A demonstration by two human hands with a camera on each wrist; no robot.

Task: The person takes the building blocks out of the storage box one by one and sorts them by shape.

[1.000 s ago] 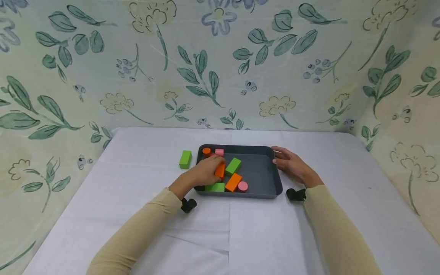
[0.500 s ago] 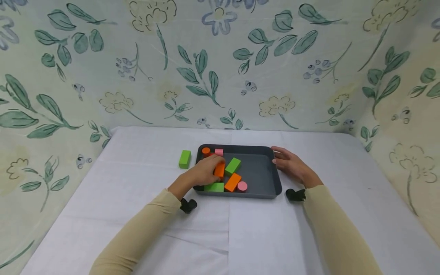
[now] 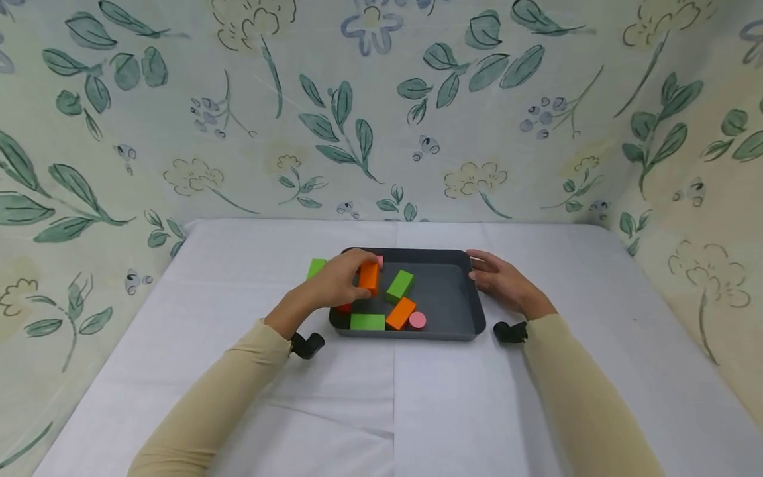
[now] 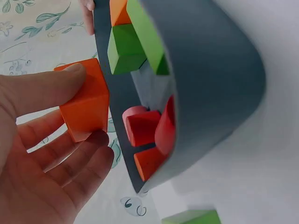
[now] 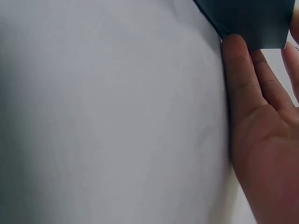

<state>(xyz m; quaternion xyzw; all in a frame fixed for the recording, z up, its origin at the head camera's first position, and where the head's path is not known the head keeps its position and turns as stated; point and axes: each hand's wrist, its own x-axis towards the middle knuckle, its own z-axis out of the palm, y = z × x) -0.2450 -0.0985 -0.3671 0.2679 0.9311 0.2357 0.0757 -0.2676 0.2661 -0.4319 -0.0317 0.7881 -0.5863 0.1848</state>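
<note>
My left hand (image 3: 334,281) pinches an orange block (image 3: 369,278) between thumb and fingers, raised over the left part of a dark grey tray (image 3: 447,291). The left wrist view shows the thumb on the upper face of this orange block (image 4: 88,106), with fingers beneath. At the tray's right end, my right hand (image 3: 503,281) rests its fingertips against the outer wall, fingers relaxed. Inside the tray lie a green block (image 3: 399,286), a second green block (image 3: 367,322), another orange block (image 3: 401,313) and a pink cylinder (image 3: 417,320). Red pieces (image 4: 144,127) fill the left end, largely hidden by my hand in the head view.
A loose green block (image 3: 316,266) stands on the white cloth (image 3: 441,404) left of the tray, partly behind my left hand. Floral fabric (image 3: 381,119) hangs behind the table. Small dark devices (image 3: 510,332) sit at both wrists.
My left hand has lifted the orange block and moved it up and leftward over the tray. The right hand stays at the tray's right end. The head view has shifted slightly.
</note>
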